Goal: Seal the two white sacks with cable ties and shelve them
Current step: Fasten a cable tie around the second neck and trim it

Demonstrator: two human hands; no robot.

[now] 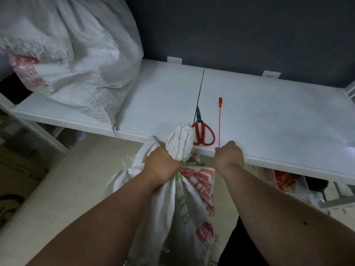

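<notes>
A white woven sack (189,204) with red and green print stands on the floor below the shelf's front edge. My left hand (162,164) grips its twisted neck, and the bunched top sticks up above my fist. My right hand (228,153) is at the shelf's front edge, fingers curled, pinching the near end of a red cable tie (219,121) that lies flat on the white shelf (269,112). A second white sack (76,54) sits on the shelf at the left.
Red-handled scissors (203,132) lie on the shelf between the sack's top and the cable tie. A thin black tie or seam line (199,93) runs back from them. Red items lie in a bin (284,179) under the shelf at right. A dark wall is behind.
</notes>
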